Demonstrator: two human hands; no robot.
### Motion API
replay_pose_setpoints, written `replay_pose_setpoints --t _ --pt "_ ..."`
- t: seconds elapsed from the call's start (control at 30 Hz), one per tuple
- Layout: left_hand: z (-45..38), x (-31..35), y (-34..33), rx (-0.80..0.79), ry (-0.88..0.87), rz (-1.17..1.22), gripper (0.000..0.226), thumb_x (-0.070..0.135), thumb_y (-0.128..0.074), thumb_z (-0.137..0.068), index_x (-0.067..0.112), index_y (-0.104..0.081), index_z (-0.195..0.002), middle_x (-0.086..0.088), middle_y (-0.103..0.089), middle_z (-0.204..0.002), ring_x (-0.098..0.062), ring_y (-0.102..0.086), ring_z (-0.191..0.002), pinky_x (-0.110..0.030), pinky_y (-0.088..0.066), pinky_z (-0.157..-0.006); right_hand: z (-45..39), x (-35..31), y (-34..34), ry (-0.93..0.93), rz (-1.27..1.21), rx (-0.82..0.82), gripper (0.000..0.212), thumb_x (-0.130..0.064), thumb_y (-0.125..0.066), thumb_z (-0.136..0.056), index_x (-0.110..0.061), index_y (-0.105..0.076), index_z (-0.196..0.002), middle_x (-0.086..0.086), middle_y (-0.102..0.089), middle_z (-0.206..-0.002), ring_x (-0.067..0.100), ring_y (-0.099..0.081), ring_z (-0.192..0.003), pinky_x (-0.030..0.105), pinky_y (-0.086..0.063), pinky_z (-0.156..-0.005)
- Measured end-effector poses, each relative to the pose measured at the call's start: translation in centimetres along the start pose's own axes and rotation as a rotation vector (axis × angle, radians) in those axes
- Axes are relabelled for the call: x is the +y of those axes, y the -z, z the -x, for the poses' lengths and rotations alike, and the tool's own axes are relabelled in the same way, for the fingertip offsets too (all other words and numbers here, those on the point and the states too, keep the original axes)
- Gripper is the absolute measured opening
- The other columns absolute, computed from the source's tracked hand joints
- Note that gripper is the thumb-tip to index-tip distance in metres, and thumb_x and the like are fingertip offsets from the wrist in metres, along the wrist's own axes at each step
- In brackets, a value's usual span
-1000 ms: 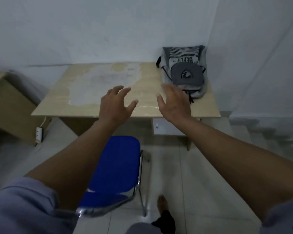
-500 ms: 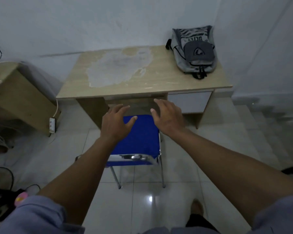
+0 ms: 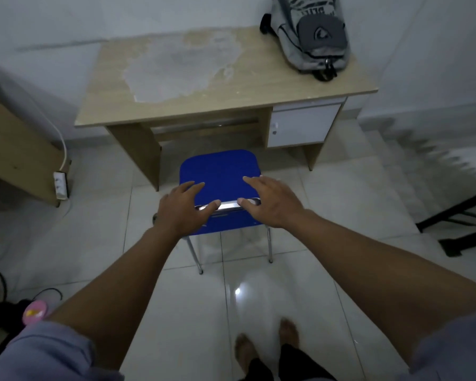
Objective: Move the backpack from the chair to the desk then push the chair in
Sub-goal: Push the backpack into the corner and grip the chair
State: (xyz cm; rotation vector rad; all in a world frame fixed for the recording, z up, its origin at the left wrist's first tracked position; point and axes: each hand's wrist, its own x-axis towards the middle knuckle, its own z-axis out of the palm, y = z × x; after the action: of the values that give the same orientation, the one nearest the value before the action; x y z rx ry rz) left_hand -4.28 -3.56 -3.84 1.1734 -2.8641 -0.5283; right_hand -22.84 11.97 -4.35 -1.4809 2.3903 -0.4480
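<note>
Head view: grey backpack lies on desk; both hands spread open over blue chair.

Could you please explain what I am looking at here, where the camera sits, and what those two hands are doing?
There is no machine here: a person does the job with bare hands. The single picture comes from a wide-angle camera worn on the person's head, looking forward and down, so you see both forearms and, at the bottom, the person's feet.

The left hand and right hand are spread open at the metal top rail of the backrest of a blue chair. Neither has closed around anything; whether they touch the rail I cannot tell.

The chair stands on the tiled floor in front of a wooden desk, not tucked under it. A grey backpack lies on the desk's far right corner. So the backpack step looks done, and pushing the chair in remains.
</note>
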Motion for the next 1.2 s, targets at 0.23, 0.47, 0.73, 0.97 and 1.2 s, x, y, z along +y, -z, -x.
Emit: replay_pose_setpoints --t 0.23,0.47,0.73,0.97,1.2 --pt "-0.6 -2.2 0.2 -0.218 -0.091 -0.077 0.088 0.081 -0.059 -0.077 0.029 -0.049 -0.147 0.002 -0.067 -0.13 -0.02 -0.065 -0.112 -0.039 -0.055 -0.092 -0.7 -0.1 -1.0 0.117 0.006 -0.162 0.076 -0.07 -0.056 -0.089 -0.031 -0.041 -0.153 -0.004 -0.056 -0.148 0.019 -0.056 -0.129 0.04 -0.048 -0.103" --pt "-1.6 -2.8 -1.5 -0.096 -0.106 -0.332 0.029 0.042 -0.068 -0.09 0.022 -0.073 -0.111 0.002 -0.072 -0.084 -0.015 -0.064 -0.068 -0.026 -0.052 -0.058 -1.9 -0.1 -3.2 0.083 0.339 0.026 0.027 -0.042 -0.067 -0.094 -0.024 -0.065 -0.114 0.001 -0.074 -0.095 0.021 -0.068 -0.078 0.035 -0.058 -0.071" --pt "-4.2 -2.8 -1.3 -0.096 -0.101 -0.362 0.034 0.044 -0.066 -0.093 0.019 -0.068 -0.115 -0.001 -0.071 -0.091 -0.013 -0.059 -0.071 -0.025 -0.046 -0.06 -3.9 0.4 -3.5 0.118 0.288 0.185 0.021 -0.032 -0.083 -0.082 -0.017 -0.07 -0.09 0.002 -0.069 -0.07 0.019 -0.061 -0.056 0.031 -0.053 -0.053" --pt "-9.9 -2.7 -0.2 -0.034 -0.117 -0.365 0.028 0.044 -0.066 -0.092 0.02 -0.071 -0.107 -0.001 -0.07 -0.083 -0.016 -0.064 -0.069 -0.029 -0.053 -0.06 -9.6 2.0 -2.6 0.132 0.268 0.212 0.022 -0.033 -0.082 -0.084 -0.017 -0.069 -0.093 0.003 -0.07 -0.073 0.02 -0.061 -0.058 0.033 -0.054 -0.056" --pt "-17.8 -2.2 1.1 0.008 -0.112 -0.369 0.029 0.044 -0.065 -0.094 0.018 -0.072 -0.105 -0.003 -0.069 -0.081 -0.017 -0.055 -0.064 -0.029 -0.04 -0.058 -17.2 4.4 -0.5 0.14 0.246 0.228 0.022 -0.031 -0.083 -0.082 -0.017 -0.069 -0.09 0.003 -0.068 -0.07 0.021 -0.059 -0.055 0.03 -0.049 -0.051"
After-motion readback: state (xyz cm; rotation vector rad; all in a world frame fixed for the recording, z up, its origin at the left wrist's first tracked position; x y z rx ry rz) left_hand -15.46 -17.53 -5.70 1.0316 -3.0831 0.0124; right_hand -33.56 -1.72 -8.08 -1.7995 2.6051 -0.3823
